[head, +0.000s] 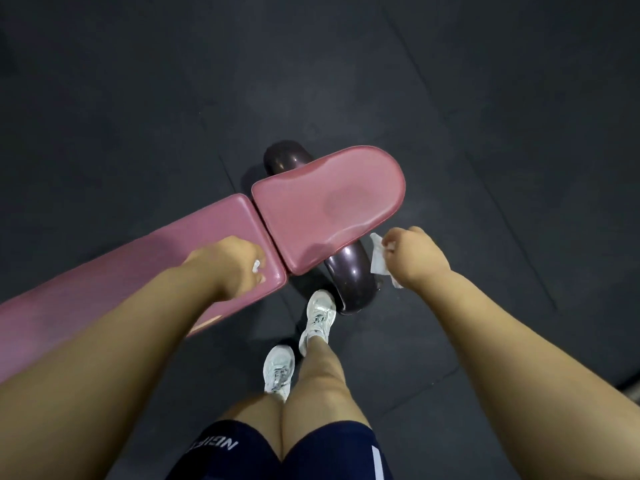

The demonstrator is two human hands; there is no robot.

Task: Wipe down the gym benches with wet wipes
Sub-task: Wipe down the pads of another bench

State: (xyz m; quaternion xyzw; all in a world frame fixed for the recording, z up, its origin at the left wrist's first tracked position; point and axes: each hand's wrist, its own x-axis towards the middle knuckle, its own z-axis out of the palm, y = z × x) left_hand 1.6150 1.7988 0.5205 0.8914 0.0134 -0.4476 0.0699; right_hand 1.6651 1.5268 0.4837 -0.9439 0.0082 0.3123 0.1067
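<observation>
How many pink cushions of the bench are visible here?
2. The long cushion runs left, under the left hand; the short rounded cushion lies right of it, near the right hand holding a wipe. More may be hidden.

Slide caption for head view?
Right hand holds a wet wipe beside the pink bench seat; left hand over the back pad.

single head-worn wide-angle view, aimed steeply down and slightly forward from a standing person. left forearm (149,313) and right forearm (485,323) enter from the lower corners; the pink bench (329,202) lies near, left to centre; shoes (317,317) and dark floor (485,98) lie farther below.
</observation>
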